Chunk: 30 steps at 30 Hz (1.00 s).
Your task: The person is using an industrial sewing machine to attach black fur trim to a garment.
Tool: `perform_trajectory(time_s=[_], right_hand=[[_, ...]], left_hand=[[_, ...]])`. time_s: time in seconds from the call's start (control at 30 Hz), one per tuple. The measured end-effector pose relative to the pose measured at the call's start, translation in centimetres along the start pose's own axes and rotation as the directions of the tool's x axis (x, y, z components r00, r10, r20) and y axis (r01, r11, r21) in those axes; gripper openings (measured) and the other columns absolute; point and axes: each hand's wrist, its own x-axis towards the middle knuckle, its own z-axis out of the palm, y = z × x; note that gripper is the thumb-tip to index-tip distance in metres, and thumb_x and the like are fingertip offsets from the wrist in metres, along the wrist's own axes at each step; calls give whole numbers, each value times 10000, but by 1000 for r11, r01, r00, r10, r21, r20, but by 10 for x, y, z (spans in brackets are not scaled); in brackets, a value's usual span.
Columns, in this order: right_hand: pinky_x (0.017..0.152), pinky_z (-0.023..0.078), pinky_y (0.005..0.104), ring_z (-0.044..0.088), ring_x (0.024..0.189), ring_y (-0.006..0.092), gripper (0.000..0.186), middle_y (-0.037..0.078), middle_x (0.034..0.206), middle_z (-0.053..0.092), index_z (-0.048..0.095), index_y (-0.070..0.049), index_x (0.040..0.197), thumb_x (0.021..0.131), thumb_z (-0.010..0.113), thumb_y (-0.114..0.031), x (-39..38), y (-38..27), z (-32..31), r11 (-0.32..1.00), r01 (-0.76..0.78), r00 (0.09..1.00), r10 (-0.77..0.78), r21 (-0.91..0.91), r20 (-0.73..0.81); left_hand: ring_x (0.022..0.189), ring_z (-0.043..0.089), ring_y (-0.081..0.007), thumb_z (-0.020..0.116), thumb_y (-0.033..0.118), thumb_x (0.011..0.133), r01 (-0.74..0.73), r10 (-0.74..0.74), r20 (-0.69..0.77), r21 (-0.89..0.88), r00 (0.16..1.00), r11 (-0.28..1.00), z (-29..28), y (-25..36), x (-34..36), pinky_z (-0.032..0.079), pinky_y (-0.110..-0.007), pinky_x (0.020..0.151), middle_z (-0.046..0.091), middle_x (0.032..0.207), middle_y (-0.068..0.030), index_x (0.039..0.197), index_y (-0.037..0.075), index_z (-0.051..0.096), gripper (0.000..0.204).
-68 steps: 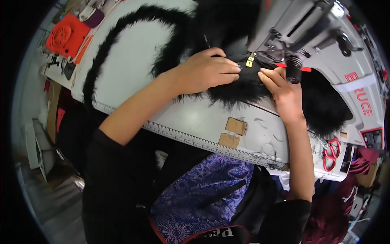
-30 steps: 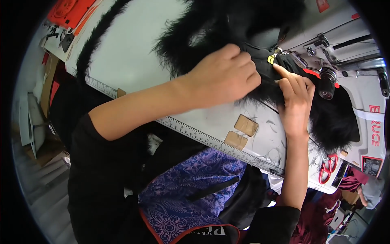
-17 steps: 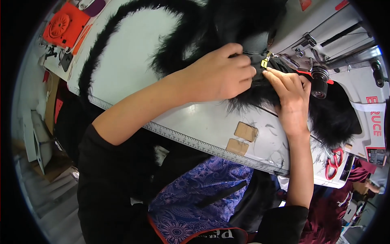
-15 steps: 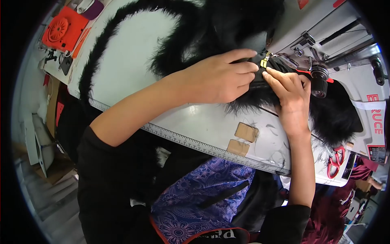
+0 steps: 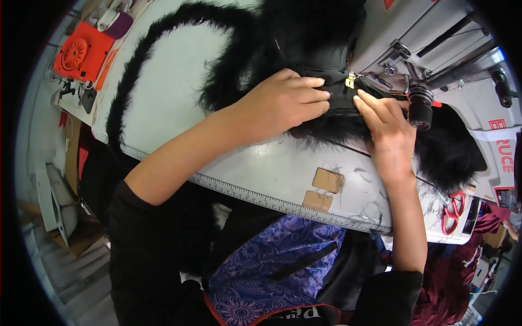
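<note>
Black smooth fabric (image 5: 338, 99) with black fur along its borders lies under the sewing machine's yellow presser foot (image 5: 349, 82). My left hand (image 5: 283, 103) rests on this fabric left of the foot, fingers stretched out and pressing flat. To the right, my right hand (image 5: 389, 130) lies on the fabric's near side. Its first fingers reach toward the foot, while the others bend underneath and are partly hidden. Long black fur (image 5: 321, 27) spreads behind my left hand, and a strip of it curves away over the left of the table.
The machine's head (image 5: 429, 32) and a black knob (image 5: 420, 108) rise close to my right hand. A ruler strip (image 5: 255, 196) edges the white table (image 5: 244, 163). Two brown patches (image 5: 328, 180) and red-handled scissors (image 5: 453, 213) lie nearer me. An orange device (image 5: 81, 54) stands far left.
My left hand has drawn back leftward from the presser foot, baring more of the smooth fabric. My right hand stays in nearly the same place. The whole view has shifted slightly.
</note>
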Motion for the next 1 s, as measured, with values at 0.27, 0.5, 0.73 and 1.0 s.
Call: perform_trajectory(time_s=[0.27,0.5,0.73,1.0], right_hand=[[795,463,347,573,925,281,452,117,987,614,593,-15,980,561,553,149,-12,26,-1,996,-87,996,86,-35,-7],[831,449,380,566,941,318,502,155,983,601,593,-19,1026,567,515,167,-13,26,-1,990,-124,992,121,73,46],[844,429,383,569,929,295,489,109,994,583,597,-6,976,495,572,81,2,12,-10,965,169,985,-170,202,-13],[771,453,373,568,879,306,385,108,887,567,525,-2,819,444,585,57,-3,11,-7,931,126,987,-151,342,49]], left_hand=[[1139,497,-199,530,44,775,87,-90,186,24,978,996,7,12,29,385,-309,823,570,1147,-67,1085,39,578,314],[1064,547,-216,540,94,788,69,-72,10,216,997,974,19,14,24,408,-308,771,611,1061,-130,985,26,598,216],[1027,544,-233,536,86,781,81,-87,30,177,996,981,16,18,23,402,-324,813,586,1049,-122,1052,6,585,287],[761,500,-170,581,104,684,-192,191,20,122,981,974,-1,10,13,418,-294,728,485,743,-22,763,56,554,97]])
